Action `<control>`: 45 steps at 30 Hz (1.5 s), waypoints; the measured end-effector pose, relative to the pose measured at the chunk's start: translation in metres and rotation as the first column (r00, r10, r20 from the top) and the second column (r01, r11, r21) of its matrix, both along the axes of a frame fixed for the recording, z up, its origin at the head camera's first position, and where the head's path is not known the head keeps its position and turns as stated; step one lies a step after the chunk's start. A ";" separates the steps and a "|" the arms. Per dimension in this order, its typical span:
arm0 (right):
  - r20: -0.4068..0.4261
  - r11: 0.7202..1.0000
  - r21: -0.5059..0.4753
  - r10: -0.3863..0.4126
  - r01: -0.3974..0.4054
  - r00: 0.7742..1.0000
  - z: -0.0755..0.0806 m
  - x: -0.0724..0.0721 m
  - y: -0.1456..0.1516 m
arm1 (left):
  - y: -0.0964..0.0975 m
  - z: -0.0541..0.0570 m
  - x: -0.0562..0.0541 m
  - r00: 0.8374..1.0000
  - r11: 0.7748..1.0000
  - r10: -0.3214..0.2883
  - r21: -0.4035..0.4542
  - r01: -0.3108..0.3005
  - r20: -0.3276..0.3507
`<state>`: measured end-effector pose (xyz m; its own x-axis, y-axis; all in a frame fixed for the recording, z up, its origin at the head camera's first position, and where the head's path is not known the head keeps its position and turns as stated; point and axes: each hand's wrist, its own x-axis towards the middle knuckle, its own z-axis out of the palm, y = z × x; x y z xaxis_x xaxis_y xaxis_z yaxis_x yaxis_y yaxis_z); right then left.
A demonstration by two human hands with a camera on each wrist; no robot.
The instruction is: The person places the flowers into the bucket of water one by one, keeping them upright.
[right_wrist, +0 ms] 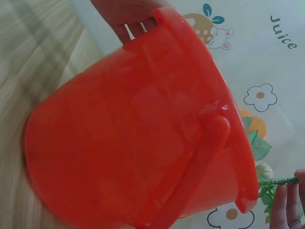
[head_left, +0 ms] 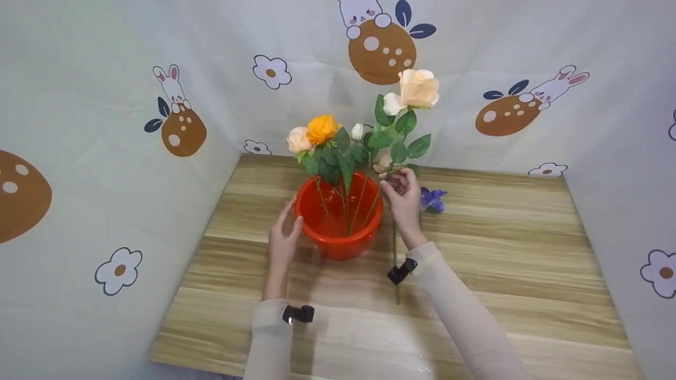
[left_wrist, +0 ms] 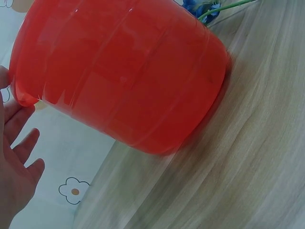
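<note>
A red bucket [head_left: 343, 248] stands upright on the table, with several artificial flower stems in it. An orange rose [head_left: 322, 130] and a smaller peach rose [head_left: 299, 140] lean over its left back rim. My left hand [head_left: 283, 237] touches the bucket's left rim, fingers fairly straight and spread. Over the right rim, my right hand [head_left: 406, 203] pinches the green stem [right_wrist: 279, 181] of a tall pale peach rose [head_left: 419, 88] with leaves; the stem reaches down into the bucket. A blue-purple flower [head_left: 434, 200] lies on the table just right of that hand.
A green stem [head_left: 397, 295] lies along the wooden table [head_left: 501, 253] below my right forearm; it appears to belong to the blue-purple flower. The bucket's handle [right_wrist: 190, 176] hangs against its side. Printed cloth [head_left: 211, 42] encloses the table's back and sides.
</note>
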<state>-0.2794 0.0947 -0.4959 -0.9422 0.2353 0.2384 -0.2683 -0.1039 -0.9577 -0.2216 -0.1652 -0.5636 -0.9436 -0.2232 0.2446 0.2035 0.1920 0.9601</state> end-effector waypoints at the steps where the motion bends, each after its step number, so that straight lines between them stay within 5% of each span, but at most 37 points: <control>1: 0.004 1.000 0.003 0.006 -0.006 1.000 -0.001 0.001 0.000 | 0.000 -0.001 0.000 1.000 1.000 0.001 0.000 -0.001 -0.004; 15: 0.073 0.994 0.105 -0.012 0.004 0.997 -0.016 0.000 -0.002 | 0.001 -0.003 -0.001 0.999 1.000 0.026 0.000 -0.026 -0.039; 25: 0.103 0.990 0.140 -0.036 0.021 0.994 -0.033 -0.003 -0.001 | 0.007 0.030 0.015 1.000 1.000 -0.005 -0.020 0.004 -0.027; 35: 0.158 0.958 0.276 -0.121 0.074 0.980 -0.035 -0.007 -0.007 | 0.008 0.029 0.015 1.000 1.000 -0.001 -0.002 0.001 -0.018; 45: 0.326 0.922 0.376 -0.039 -0.092 0.944 -0.026 -0.009 -0.013 | 0.008 0.030 0.015 1.000 1.000 -0.002 0.015 0.002 -0.017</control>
<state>-0.2881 0.0817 -0.5218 -0.9868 0.1615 -0.0121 0.0582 0.2838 -0.9571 -0.2065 -0.1576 -0.5337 -0.9398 -0.2250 0.2571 0.2200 0.1771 0.9593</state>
